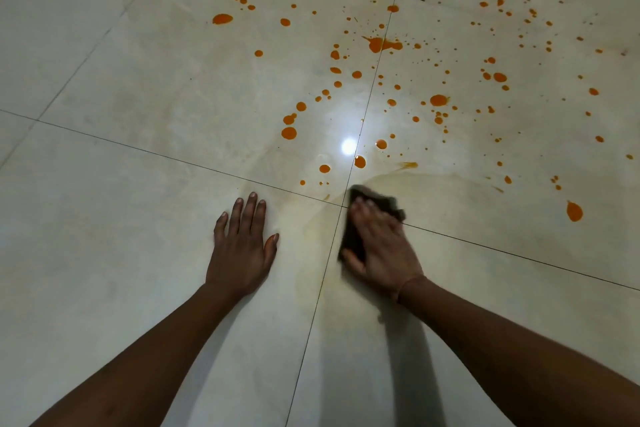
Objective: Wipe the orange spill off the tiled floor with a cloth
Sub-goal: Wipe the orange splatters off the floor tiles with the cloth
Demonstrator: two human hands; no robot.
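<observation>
**Wiping at the near edge of an orange spill**

Head view: looks down on a glossy, pale tiled floor (pixel 131 87) crossed by thin dark grout lines (pixel 138 150).

Finds the orange spill (pixel 379 44) scattered as drops and blobs from about 11 o'clock round to 3 o'clock of the frame's centre, thickest toward 1 o'clock. Puts one large lone drop (pixel 574 211) at 3 o'clock of the cloth, well apart from it.

Places the dark cloth (pixel 352 239) just below centre, at about 5 o'clock, right on the crossing of two grout lines.

Shows the right hand (pixel 382 243) on top of the cloth, fingers straight and close together, pointing toward 11 o'clock. Presses the cloth flat to the tile rather than curling round it. Cannot tell, through the blur, whether the thumb at the cloth's near edge tucks beneath.

Shows the left hand (pixel 242 246) at 9 o'clock of the cloth, near but apart from it. Rests palm down on bare tile, fingers straight and slightly spread, holding nothing.

Picks out a faint yellowish smear (pixel 398 184) curving past the cloth from 12 to 3 o'clock. Catches a bright light reflection (pixel 348 146) at 12 o'clock of the cloth, among the nearest drops.

Notes a thin band (pixel 410 282) at the right wrist.
</observation>
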